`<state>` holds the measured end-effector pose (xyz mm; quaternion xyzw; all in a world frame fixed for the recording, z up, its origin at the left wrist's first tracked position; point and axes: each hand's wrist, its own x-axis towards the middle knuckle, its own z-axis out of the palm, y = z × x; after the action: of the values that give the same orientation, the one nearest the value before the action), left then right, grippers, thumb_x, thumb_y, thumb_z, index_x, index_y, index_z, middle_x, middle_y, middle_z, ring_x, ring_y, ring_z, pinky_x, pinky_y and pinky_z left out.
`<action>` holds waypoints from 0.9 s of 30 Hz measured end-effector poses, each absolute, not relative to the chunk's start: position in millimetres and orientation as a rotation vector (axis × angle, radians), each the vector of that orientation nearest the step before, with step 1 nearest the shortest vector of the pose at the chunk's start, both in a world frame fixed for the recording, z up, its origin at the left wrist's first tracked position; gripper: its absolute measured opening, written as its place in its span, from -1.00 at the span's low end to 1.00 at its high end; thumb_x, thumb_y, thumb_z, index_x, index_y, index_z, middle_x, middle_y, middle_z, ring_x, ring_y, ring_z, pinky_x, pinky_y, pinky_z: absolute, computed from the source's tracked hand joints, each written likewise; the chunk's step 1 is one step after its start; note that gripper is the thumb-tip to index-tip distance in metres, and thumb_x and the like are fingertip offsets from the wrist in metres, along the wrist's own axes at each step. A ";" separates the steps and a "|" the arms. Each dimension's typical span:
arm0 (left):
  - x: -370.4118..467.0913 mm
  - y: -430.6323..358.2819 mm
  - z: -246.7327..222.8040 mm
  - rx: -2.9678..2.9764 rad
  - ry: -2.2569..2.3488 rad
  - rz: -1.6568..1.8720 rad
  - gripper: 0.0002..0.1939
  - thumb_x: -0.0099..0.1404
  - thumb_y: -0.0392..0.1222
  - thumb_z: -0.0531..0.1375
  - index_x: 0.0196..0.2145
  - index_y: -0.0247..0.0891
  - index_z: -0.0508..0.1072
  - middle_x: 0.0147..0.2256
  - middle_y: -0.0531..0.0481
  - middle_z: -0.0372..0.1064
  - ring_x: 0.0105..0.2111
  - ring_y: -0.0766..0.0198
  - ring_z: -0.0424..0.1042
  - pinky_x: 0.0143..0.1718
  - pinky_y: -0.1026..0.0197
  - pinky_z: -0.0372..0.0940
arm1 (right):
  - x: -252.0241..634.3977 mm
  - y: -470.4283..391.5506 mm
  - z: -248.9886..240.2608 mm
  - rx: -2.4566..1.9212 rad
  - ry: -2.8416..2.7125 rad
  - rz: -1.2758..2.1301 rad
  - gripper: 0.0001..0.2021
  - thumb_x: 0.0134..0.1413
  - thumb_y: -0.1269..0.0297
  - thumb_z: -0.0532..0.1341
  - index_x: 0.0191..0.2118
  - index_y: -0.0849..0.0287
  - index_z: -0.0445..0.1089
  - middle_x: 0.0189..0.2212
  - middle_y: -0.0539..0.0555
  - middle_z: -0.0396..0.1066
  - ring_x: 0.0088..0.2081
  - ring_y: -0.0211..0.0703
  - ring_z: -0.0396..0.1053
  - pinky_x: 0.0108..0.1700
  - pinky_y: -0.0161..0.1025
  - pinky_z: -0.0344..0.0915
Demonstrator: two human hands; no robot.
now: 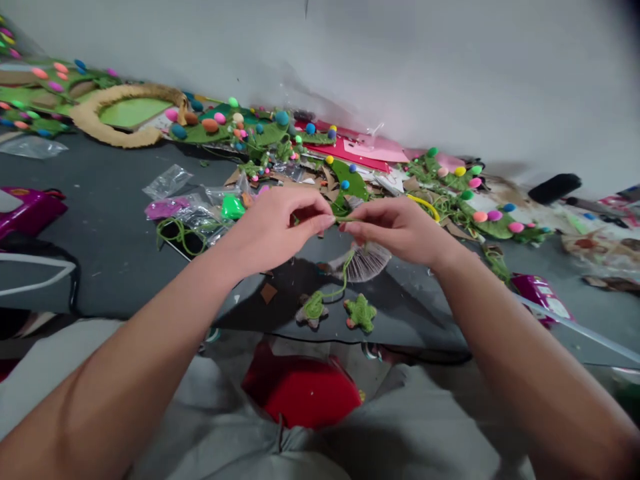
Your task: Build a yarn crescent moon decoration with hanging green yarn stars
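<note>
Both hands are raised over the grey table, fingertips close together. My left hand (pixel 280 230) pinches one end of a short stretch of green yarn (pixel 345 219), and my right hand (pixel 400 230) pinches the other end. Below them, a strand of green yarn (pixel 345 270) curves down to a small star partly wrapped in green (pixel 313 309). Beside it lies a star wrapped all over in green yarn (pixel 361 313). A fan-shaped bundle of pale threads (pixel 367 262) rests under my right hand.
Leaf garlands with coloured balls (pixel 225 127) run along the wall. A tan ring (pixel 90 117) lies at the back left. Plastic bags (pixel 195 207) and loose green yarn (pixel 183 233) sit left of my hands. Purple glue guns (pixel 30 210) flank the work area, one at each side.
</note>
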<state>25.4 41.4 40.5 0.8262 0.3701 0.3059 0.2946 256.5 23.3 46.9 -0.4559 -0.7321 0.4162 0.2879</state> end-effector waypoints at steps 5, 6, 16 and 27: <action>37.1 14.9 28.3 2.097 0.925 0.625 -0.82 0.38 -0.14 0.21 -0.34 -0.20 0.55 -0.44 0.10 0.49 -0.46 0.34 0.39 -0.42 0.26 0.22 | 280.9 -14.5 41.3 -1.381 -1.813 1.084 -0.75 0.18 0.04 0.32 -0.36 0.11 0.57 -0.56 -0.05 0.34 -0.49 -0.29 0.21 -0.44 -0.28 0.14; 39.9 11.2 25.0 2.085 0.928 0.605 -0.82 0.38 -0.13 0.21 -0.34 -0.20 0.56 -0.43 0.10 0.50 -0.46 0.33 0.39 -0.42 0.26 0.22 | 284.5 -19.1 39.1 -1.406 -1.794 1.081 -0.74 0.19 0.03 0.32 -0.37 0.12 0.56 -0.56 -0.04 0.34 -0.49 -0.29 0.21 -0.43 -0.28 0.14; 53.7 -6.7 1.8 2.029 0.983 0.535 -0.81 0.40 -0.05 0.19 -0.29 -0.11 0.56 -0.38 0.13 0.54 -0.48 0.33 0.39 -0.50 0.29 0.21 | 303.2 -35.0 23.1 -1.506 -1.535 1.139 -0.78 0.17 0.03 0.35 -0.35 0.05 0.58 -0.54 -0.02 0.37 -0.50 -0.29 0.23 -0.45 -0.27 0.20; 52.8 -5.7 -5.9 2.077 0.995 0.544 -0.84 0.38 -0.05 0.23 -0.29 -0.08 0.58 -0.33 0.14 0.58 -0.40 0.31 0.48 -0.44 0.31 0.28 | 307.9 -37.1 19.5 -1.346 -1.048 1.254 -0.87 0.18 0.18 0.37 -0.34 0.06 0.62 -0.39 0.02 0.43 -0.38 -0.33 0.32 -0.37 -0.38 0.30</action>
<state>52.8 -5.7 -5.9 0.8126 0.3894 0.2128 0.3779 307.9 -37.1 19.5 -0.5541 -0.4314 0.5162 0.4903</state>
